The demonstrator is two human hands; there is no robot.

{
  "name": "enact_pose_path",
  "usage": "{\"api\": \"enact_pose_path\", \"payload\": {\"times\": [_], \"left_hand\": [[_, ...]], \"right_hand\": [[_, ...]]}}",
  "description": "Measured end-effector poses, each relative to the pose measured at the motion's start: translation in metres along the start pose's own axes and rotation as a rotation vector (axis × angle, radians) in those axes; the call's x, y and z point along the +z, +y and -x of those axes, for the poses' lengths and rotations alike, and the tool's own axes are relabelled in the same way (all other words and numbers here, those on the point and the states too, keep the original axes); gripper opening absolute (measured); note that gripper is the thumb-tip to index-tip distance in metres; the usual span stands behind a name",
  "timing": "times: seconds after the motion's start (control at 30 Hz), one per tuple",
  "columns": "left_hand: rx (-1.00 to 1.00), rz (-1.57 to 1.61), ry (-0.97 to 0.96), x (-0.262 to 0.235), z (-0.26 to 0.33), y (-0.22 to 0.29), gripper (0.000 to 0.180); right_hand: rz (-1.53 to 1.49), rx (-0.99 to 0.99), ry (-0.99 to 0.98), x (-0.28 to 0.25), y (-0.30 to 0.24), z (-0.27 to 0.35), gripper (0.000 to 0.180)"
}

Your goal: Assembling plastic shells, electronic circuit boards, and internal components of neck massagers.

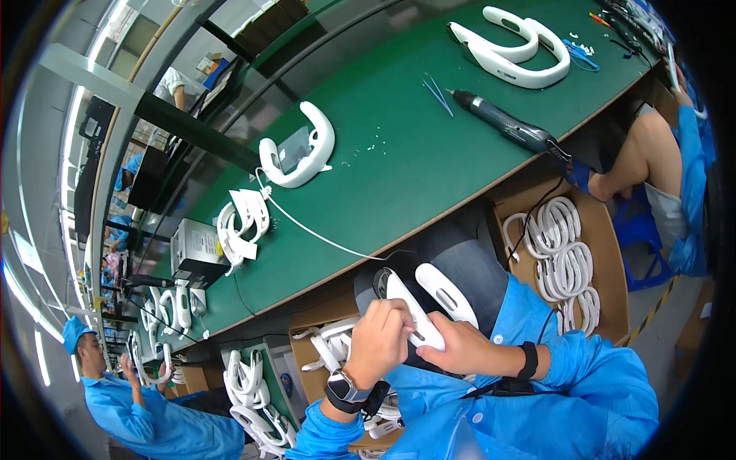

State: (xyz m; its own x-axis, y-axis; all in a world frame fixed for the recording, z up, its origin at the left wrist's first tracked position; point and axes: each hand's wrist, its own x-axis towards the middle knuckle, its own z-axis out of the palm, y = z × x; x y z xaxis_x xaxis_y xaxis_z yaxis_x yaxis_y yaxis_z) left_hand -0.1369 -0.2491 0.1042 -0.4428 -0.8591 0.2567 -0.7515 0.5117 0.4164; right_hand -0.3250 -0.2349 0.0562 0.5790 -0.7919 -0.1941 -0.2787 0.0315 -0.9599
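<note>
Over my lap I hold a white U-shaped neckband device [446, 294], its two arms pointing away from me. One arm has a dark oval inset near its tip. My left hand [381, 341] is closed on that arm, with fingers bent and pinched against its side. My right hand [464, 349] grips the same device lower down, thumb pressed along the white shell. Both palms hide the device's near part. A black electric screwdriver [502, 123] lies on the green bench beyond, beside blue tweezers [438, 95].
More white neckbands [307, 165] lie on the green bench [383, 199], one with a white cable [314, 234]. A cardboard box [613, 284] of coiled white parts stands at right. Another carton [303, 356] is by my left arm. Co-workers sit at left [153, 414] and right [690, 176].
</note>
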Motion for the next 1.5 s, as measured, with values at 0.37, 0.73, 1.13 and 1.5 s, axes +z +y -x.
{"api": "enact_pose_path", "payload": {"times": [0.37,0.73,1.13,1.5], "left_hand": [[-0.033,0.101,-0.004,-0.016,-0.026,-0.007,0.023],[-0.017,0.113,-0.006,0.003,-0.025,-0.002,0.016],[-0.276,0.347,0.434,-0.014,-0.014,-0.008,0.008],[-0.397,0.322,0.432,-0.015,0.021,-0.042,0.009]], "right_hand": [[-0.077,-0.03,0.065,-0.008,-0.002,-0.01,0.042],[-0.194,-0.032,0.043,-0.012,0.004,-0.006,0.042],[-0.848,0.126,-0.109,-0.025,0.026,0.013,0.031],[-0.885,-0.167,0.144,-0.01,0.025,0.017,0.041]]}}
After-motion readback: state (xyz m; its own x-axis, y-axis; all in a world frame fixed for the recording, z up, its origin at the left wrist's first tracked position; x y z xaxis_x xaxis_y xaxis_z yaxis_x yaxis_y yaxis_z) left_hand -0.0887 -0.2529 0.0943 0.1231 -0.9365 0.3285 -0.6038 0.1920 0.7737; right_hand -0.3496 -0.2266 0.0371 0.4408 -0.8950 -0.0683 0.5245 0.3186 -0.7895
